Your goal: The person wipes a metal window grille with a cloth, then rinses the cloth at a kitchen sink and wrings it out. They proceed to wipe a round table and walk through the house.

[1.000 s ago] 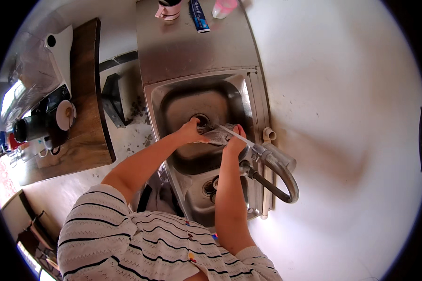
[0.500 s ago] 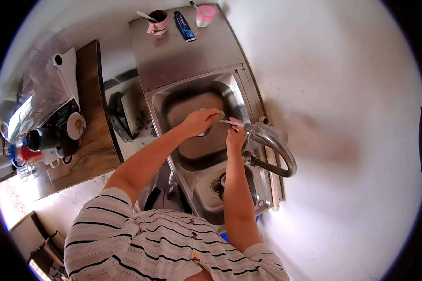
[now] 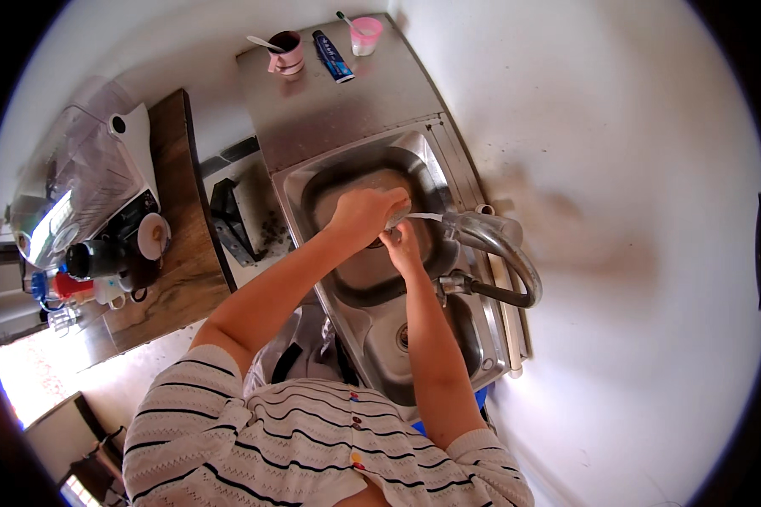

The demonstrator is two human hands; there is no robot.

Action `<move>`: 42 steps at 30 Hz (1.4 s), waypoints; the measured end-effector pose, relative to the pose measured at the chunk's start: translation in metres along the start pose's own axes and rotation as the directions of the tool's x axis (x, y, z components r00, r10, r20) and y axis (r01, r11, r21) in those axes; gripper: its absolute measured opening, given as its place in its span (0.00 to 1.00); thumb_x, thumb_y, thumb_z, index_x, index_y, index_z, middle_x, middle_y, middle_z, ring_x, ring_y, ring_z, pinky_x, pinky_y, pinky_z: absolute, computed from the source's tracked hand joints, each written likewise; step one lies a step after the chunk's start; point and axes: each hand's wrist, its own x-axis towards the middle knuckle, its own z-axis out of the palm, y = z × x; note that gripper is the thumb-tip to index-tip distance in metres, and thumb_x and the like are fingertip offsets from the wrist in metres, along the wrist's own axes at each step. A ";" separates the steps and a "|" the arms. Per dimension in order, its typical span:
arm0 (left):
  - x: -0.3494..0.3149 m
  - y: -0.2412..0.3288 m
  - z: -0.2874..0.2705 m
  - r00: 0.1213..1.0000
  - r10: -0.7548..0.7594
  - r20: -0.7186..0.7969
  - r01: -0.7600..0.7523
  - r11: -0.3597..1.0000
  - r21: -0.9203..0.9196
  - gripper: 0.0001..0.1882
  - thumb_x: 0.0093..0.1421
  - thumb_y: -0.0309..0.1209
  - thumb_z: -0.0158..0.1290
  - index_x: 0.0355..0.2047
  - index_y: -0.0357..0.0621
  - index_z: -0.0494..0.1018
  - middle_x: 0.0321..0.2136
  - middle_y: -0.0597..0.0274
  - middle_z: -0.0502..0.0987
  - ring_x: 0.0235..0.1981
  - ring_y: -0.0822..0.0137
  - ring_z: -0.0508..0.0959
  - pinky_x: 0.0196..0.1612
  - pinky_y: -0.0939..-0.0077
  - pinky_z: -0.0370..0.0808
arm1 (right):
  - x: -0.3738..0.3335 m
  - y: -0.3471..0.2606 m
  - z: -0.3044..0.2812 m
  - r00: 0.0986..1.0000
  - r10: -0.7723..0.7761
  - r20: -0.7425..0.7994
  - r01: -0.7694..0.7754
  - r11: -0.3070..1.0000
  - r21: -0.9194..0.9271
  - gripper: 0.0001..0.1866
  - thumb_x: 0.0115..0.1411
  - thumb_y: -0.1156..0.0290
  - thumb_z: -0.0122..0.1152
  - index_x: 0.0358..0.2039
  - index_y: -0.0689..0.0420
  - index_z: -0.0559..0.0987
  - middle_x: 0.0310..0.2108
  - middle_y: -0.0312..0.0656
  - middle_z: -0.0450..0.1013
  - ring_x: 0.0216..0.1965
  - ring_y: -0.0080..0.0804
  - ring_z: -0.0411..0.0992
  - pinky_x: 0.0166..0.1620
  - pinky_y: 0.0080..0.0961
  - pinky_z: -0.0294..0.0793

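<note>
- left hand (image 3: 365,213): fingers wrapped around a greyish thing (image 3: 400,215)
- greyish thing: between both hands, above the larger sink basin (image 3: 365,283)
- right hand (image 3: 404,247): just beside it; cannot tell whether the fingers grip
- metal faucet (image 3: 484,232): water running toward the hands

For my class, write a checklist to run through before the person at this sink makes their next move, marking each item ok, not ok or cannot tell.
1. Greyish item in hand: ok; it is at the fingers of the left hand.
2. Right hand gripping the item too: cannot tell; it is close below, but contact is unclear.
3. Water running: ok; a stream leaves the tap toward the hands.
4. Hands over the large basin: ok; both are above it.
5. Large basin's drain unblocked: cannot tell; the hands mostly hide it.
6. Pink mug and blue tube out of the basins: ok; both are on the metal counter.
</note>
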 end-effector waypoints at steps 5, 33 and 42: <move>0.012 -0.021 0.005 0.936 -0.013 -0.351 -0.089 0.958 -0.271 0.09 0.66 0.35 0.48 0.42 0.46 0.73 0.33 0.49 0.78 0.35 0.46 0.77 0.37 0.60 0.73 | 0.016 -0.028 -0.028 0.981 0.182 0.068 -0.193 0.954 0.231 0.17 0.61 0.58 0.63 0.37 0.59 0.74 0.28 0.35 0.71 0.30 0.25 0.65 0.35 0.27 0.65; 0.047 -0.120 0.212 0.646 -0.318 0.694 0.534 -0.462 -0.708 0.48 0.52 0.57 0.61 0.65 0.48 0.54 0.57 0.52 0.68 0.56 0.55 0.71 0.53 0.56 0.72 | -0.007 -0.062 -0.036 0.995 -0.070 -0.066 0.081 0.980 0.180 0.23 0.53 0.84 0.56 0.52 0.64 0.70 0.57 0.47 0.65 0.54 0.33 0.68 0.55 0.24 0.68; 0.047 -0.080 0.152 0.532 -0.236 0.813 0.514 -0.673 -0.532 0.22 0.64 0.49 0.46 0.48 0.48 0.73 0.46 0.61 0.77 0.47 0.62 0.76 0.52 0.61 0.73 | 0.008 -0.019 -0.012 0.969 -0.040 -0.245 0.049 0.998 0.033 0.27 0.56 0.62 0.63 0.53 0.63 0.71 0.61 0.49 0.60 0.61 0.49 0.61 0.62 0.41 0.59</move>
